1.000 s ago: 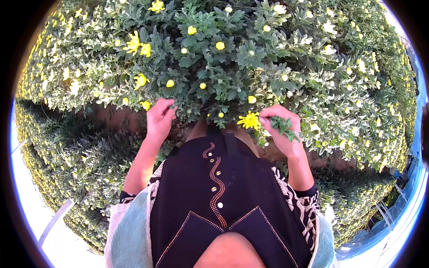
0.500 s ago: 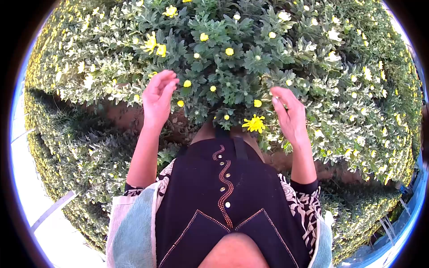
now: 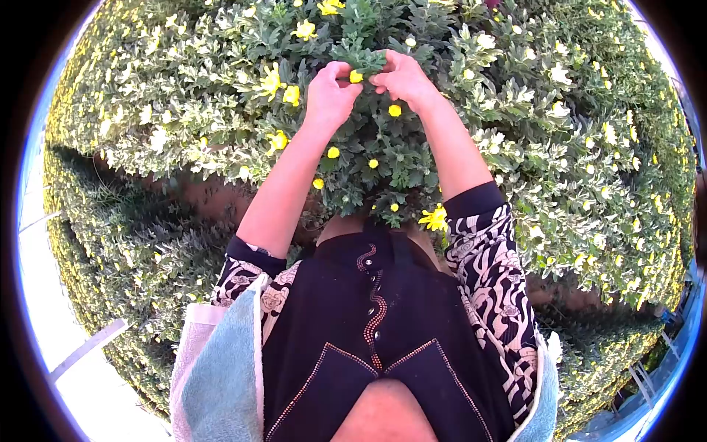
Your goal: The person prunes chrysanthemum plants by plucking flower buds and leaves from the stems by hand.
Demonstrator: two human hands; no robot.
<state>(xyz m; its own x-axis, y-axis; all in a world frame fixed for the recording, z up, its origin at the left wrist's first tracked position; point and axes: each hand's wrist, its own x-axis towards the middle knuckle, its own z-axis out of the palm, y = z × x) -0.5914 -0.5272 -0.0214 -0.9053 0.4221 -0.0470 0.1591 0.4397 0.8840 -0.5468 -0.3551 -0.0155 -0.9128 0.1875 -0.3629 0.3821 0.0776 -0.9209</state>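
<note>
can't see the stem below the yellow bud (image 3: 356, 76) on my feed; left hand (image 3: 331, 97) and leaves (image 3: 361, 57) screen it, so i can't tell if it's gripped. right hand (image 3: 409, 81) partly lost in leaves at its tips. low yellow flower (image 3: 433, 219) partly behind right sleeve (image 3: 490, 272). dark red thing (image 3: 492, 3) clipped by top edge, unidentifiable.

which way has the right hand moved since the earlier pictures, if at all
Yes, the right hand has moved forward and inward: earlier beside the open yellow flower, now well beyond it, near the left hand.
</note>
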